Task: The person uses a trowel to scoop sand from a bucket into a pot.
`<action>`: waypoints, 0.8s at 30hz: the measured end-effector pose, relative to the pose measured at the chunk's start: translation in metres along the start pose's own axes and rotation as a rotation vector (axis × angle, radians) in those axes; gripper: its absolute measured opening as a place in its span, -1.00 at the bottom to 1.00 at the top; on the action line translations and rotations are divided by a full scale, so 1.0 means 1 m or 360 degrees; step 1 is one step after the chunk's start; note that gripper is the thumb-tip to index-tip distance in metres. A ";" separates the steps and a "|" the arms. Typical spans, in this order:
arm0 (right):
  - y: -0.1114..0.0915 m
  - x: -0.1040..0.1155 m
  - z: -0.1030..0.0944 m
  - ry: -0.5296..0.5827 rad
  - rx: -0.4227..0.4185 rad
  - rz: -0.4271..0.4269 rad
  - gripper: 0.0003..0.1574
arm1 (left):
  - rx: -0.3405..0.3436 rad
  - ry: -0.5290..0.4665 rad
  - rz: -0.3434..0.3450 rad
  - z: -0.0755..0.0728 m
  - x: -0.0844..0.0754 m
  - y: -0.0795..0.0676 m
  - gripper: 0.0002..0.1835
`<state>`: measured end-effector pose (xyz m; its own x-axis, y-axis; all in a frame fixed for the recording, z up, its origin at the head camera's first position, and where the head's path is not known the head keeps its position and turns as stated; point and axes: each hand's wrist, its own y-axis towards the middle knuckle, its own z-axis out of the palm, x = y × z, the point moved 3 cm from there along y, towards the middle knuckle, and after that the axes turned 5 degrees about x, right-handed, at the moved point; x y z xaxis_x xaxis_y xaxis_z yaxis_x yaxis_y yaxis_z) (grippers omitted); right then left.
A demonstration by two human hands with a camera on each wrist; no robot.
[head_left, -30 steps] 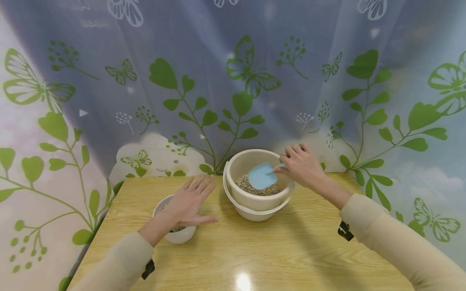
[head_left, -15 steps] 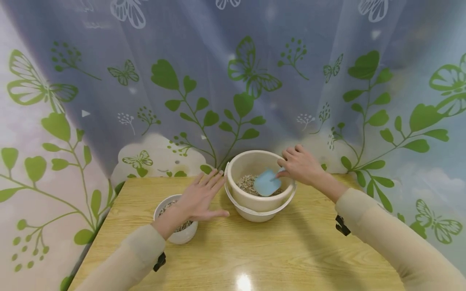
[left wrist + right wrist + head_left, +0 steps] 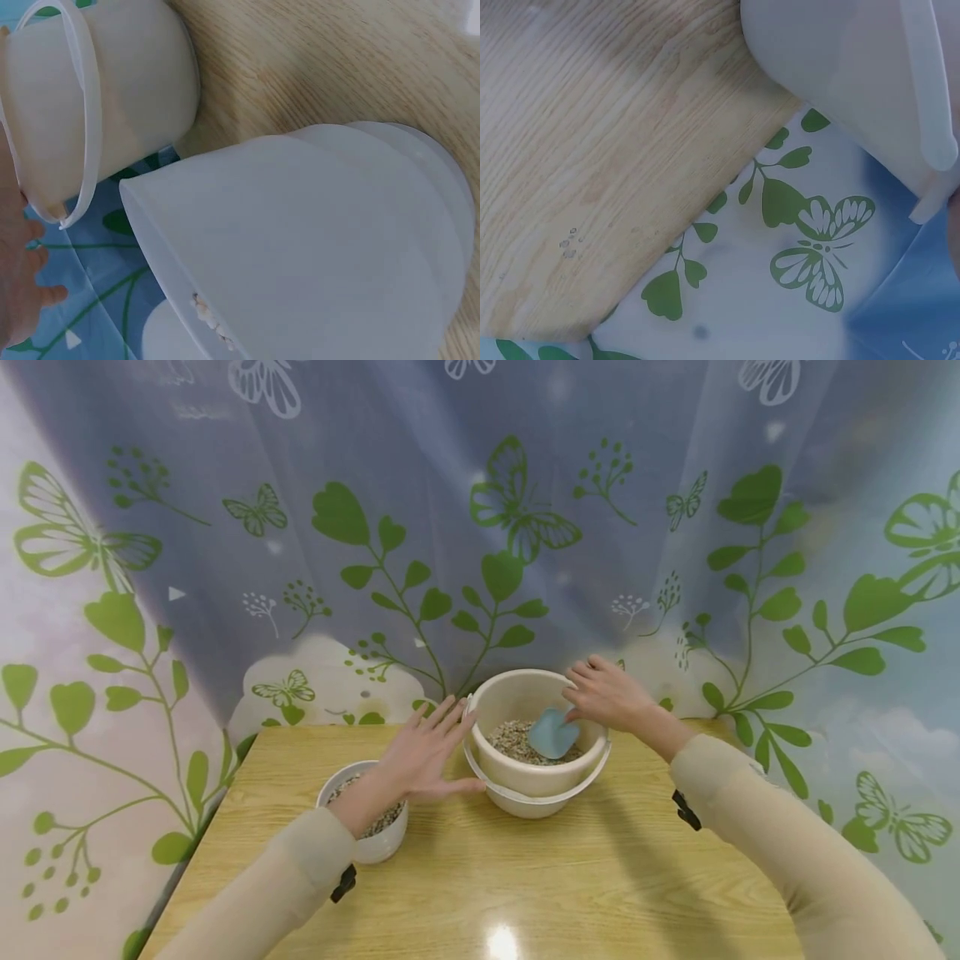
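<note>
My right hand (image 3: 609, 697) grips the short handle of a light blue scoop (image 3: 553, 735). The scoop's blade is down inside a cream bucket (image 3: 528, 781), against a bed of small mixed pebbles (image 3: 513, 739). My left hand (image 3: 423, 756) is spread, fingertips right at the bucket's left rim and thumb pointing toward its side. Under the left wrist stands a white bowl (image 3: 382, 846) holding similar pebbles, partly hidden by the forearm. In the left wrist view the bowl (image 3: 300, 232) fills the foreground, with the bucket (image 3: 142, 82) behind and the left hand (image 3: 16, 277) at the edge.
The bucket's white carrying handle (image 3: 517, 797) hangs down round its front. Both containers stand on a wooden table (image 3: 570, 885). A curtain (image 3: 420, 527) printed with leaves and butterflies rises right behind the table's back edge.
The right hand has lowered the scoop into the pebbles and shifted it slightly right. The left hand has moved right, from over the bowl to the bucket's rim.
</note>
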<state>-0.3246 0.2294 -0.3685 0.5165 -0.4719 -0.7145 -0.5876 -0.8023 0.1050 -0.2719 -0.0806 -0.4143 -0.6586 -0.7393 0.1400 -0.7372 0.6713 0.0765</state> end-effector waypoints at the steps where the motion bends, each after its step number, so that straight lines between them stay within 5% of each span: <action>1: 0.001 0.000 0.001 -0.0011 -0.0007 -0.0007 -0.37 | -0.0004 0.0014 -0.0002 0.000 0.000 0.002 0.33; 9: 0.010 0.000 0.007 -0.0037 -0.0106 -0.0039 -0.34 | 0.0030 -0.0006 -0.0023 0.002 -0.003 0.011 0.25; 24: 0.024 0.001 0.008 -0.0134 -0.0050 -0.0012 -0.40 | 0.0143 -0.0019 -0.0074 0.001 -0.006 0.025 0.25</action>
<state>-0.3434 0.2125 -0.3724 0.4657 -0.4343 -0.7711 -0.5632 -0.8175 0.1203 -0.2866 -0.0595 -0.4140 -0.6249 -0.7703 0.1269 -0.7770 0.6294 -0.0061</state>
